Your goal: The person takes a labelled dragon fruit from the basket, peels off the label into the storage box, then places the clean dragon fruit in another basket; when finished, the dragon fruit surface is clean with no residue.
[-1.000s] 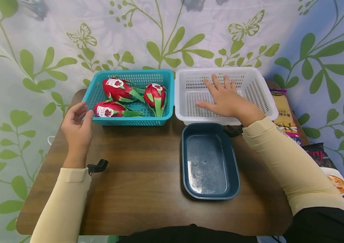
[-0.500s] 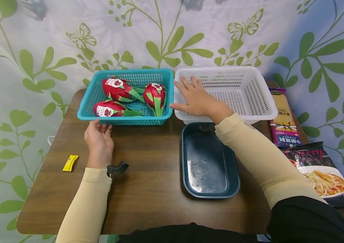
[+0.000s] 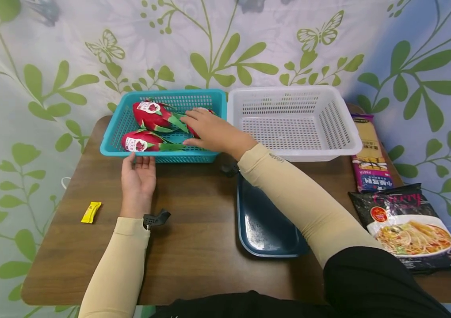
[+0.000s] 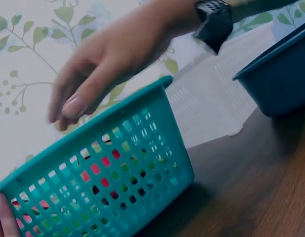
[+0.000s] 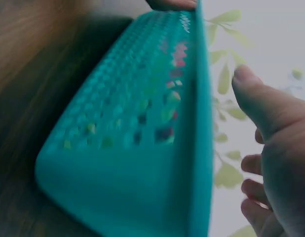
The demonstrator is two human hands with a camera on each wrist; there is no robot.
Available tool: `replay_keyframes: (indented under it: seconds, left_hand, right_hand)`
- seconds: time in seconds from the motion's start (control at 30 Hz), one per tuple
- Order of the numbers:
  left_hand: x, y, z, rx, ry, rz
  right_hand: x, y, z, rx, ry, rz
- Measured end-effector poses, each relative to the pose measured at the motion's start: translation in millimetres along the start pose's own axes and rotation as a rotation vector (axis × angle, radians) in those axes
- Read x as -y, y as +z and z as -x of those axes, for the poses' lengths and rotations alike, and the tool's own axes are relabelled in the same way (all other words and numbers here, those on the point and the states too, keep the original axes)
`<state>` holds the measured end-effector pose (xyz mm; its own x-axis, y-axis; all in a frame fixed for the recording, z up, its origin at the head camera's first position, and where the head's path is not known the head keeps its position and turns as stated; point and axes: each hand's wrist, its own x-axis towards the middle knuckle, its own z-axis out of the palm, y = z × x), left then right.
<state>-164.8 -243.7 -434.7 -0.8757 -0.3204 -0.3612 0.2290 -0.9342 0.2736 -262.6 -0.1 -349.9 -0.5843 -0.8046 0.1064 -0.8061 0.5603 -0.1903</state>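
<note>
A teal perforated basket [image 3: 108, 132] at the back left holds three red dragon fruits with green scales and white stickers. Two of them, one dragon fruit [image 3: 151, 118] behind and another dragon fruit [image 3: 130, 137] in front, lie at its left. The third is mostly hidden under my right hand [image 3: 221, 134], which reaches over the basket's right part with fingers extended and apart from the thumb. In the left wrist view that hand hangs above the rim. My left hand [image 3: 139, 183], palm up, touches the basket's front wall just under the rim; its fingers [image 4: 3, 217] lie against the mesh.
A white perforated basket [image 3: 345, 119] stands right beside the teal one. In front of it is a dark blue tub [image 3: 267, 254], partly under my right forearm. A pasta packet [image 3: 372, 152] and a black noodle bag [image 3: 412, 229] lie right; a small yellow packet [image 3: 91, 212] lies left.
My right hand has swept left from over the white basket to over the dragon fruits. My left hand has moved right from the teal basket's left corner to its front wall, uncovering the yellow packet.
</note>
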Motion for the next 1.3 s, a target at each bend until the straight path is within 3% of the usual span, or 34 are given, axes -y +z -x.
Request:
replay_keyframes:
  seconds: [0.23,0.47,0.67,0.93,1.3]
  left_hand:
    - [-3.0,-1.7,1.6,0.037,-0.012,-0.003]
    - [-3.0,-2.8,3.9,0.059,-0.011,-0.015]
    - [-3.0,-1.9,4.3,0.07,0.011,-0.041]
    - [-2.0,-4.1,3.9,0.087,0.026,-0.072]
    - [-2.4,-4.8,3.2,0.093,0.033,-0.093]
  right_hand:
    - [27.3,15.0,-49.7,0.105,-0.045,0.027]
    - [36.2,25.5,-76.4,0.226,-0.045,0.011]
    - [33.2,29.3,-87.4,0.262,-0.024,-0.036]
    - [30.6,40.3,-95.1,0.234,-0.015,-0.115]
    - [27.6,51.0,-95.4,0.208,0.063,-0.283]
